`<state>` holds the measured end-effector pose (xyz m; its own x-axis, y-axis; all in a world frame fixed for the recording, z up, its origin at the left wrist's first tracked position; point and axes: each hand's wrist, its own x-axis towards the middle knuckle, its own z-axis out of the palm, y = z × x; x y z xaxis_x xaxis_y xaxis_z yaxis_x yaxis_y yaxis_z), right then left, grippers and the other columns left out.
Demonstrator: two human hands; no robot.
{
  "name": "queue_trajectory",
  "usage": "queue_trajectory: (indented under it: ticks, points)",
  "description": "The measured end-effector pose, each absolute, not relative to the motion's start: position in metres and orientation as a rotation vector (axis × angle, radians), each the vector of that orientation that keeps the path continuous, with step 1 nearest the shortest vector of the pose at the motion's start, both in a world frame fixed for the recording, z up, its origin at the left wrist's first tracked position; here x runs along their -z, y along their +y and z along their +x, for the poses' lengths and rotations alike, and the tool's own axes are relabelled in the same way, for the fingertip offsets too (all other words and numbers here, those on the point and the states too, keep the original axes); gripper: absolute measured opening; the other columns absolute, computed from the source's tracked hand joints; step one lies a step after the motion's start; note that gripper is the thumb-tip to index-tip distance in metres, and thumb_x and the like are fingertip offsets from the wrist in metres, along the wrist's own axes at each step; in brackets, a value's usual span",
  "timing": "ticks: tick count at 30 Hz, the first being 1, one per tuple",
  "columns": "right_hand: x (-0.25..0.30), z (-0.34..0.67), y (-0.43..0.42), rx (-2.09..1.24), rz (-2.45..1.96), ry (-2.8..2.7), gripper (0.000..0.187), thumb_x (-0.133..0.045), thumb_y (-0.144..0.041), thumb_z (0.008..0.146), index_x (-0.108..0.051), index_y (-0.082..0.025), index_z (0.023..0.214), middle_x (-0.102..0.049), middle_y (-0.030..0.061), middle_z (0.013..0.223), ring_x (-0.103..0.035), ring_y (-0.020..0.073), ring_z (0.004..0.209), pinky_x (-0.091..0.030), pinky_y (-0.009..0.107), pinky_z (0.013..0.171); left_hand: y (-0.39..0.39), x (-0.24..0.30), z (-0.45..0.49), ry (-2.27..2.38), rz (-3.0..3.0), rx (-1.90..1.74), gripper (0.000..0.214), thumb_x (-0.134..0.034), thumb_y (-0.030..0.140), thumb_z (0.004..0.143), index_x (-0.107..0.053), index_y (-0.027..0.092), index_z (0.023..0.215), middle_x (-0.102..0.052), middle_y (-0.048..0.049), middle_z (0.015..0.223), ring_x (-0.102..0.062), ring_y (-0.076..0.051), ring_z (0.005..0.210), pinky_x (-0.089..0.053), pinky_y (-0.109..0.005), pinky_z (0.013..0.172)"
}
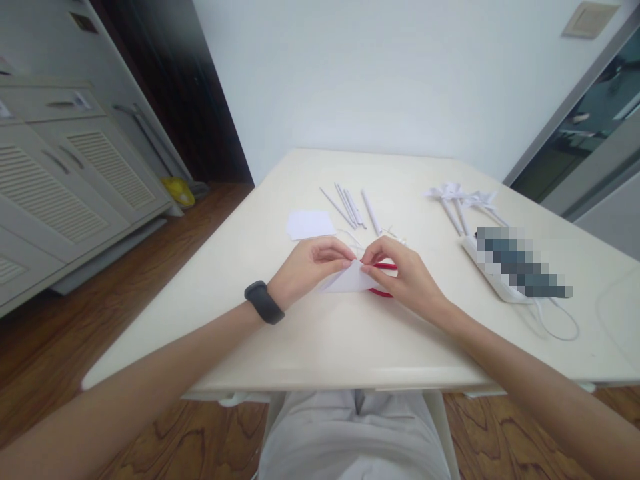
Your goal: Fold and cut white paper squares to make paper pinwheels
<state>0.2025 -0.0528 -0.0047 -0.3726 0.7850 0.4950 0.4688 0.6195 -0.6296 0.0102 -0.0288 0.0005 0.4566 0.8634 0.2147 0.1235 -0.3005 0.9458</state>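
A white sheet of paper (345, 281), folded to a triangular peak, is held up between both hands over the table. My left hand (315, 265), with a black band on its wrist, pinches the peak from the left. My right hand (400, 268) pinches it from the right, thumb and forefinger closed. Partly behind the paper and my right hand lie the red handles of a tool, likely scissors (383, 293); the rest of it is hidden. A stack of white paper (310, 225) rests just beyond my left hand.
Several rolled white paper sticks (350, 208) and a thicker one (371, 212) lie beyond my hands. Paper pinwheels on sticks (460, 200) lie at the back right, near a white pouch (493, 273) with a cord. The table (300, 353) meets the wall behind.
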Motion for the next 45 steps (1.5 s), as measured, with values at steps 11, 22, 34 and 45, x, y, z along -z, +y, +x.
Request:
queue_trajectory:
  ticks: [11,22,34,45]
  points:
    - [0.0054,0.2007,-0.0542,-0.502,-1.006,-2.010,0.009,-0.052,-0.011,0.081,-0.052,-0.020,0.083,-0.057,0.0014,0.083,-0.054,0.0133,0.075,-0.046,0.026,0.069,-0.0317,0.0001,0.0116,0.887,1.838,-0.987,0.013,-0.058,0.025,0.076,-0.065,0.017,0.083,-0.066,-0.0050,0.087,-0.061,-0.018,0.083,-0.047,-0.031,0.079]
    - [0.0058,0.1999,-0.0538,-0.537,-1.022,-1.993,0.007,-0.052,-0.013,0.081,-0.053,-0.020,0.081,-0.058,0.0012,0.081,-0.056,0.0134,0.074,-0.047,0.027,0.070,-0.0335,-0.0002,0.0119,0.897,1.849,-0.989,0.013,-0.057,0.025,0.075,-0.066,0.017,0.081,-0.067,-0.0049,0.086,-0.061,-0.019,0.082,-0.048,-0.032,0.078]
    - [0.0055,0.1994,-0.0540,-0.612,-1.051,-1.938,0.006,-0.054,-0.014,0.080,-0.054,-0.019,0.078,-0.060,-0.0005,0.075,-0.058,0.0124,0.072,-0.046,0.025,0.068,-0.0353,-0.0025,0.0131,0.904,1.943,-1.013,0.014,-0.055,0.025,0.077,-0.067,0.017,0.081,-0.068,-0.0040,0.085,-0.062,-0.018,0.080,-0.048,-0.030,0.077]
    - [0.0062,0.1994,-0.0535,-0.614,-1.053,-1.946,0.004,-0.055,-0.014,0.079,-0.056,-0.018,0.078,-0.061,0.0005,0.076,-0.058,0.0131,0.073,-0.046,0.026,0.071,-0.0363,-0.0012,0.0135,0.902,1.995,-0.996,0.012,-0.056,0.023,0.077,-0.065,0.016,0.080,-0.067,-0.0029,0.082,-0.062,-0.016,0.079,-0.048,-0.028,0.078]
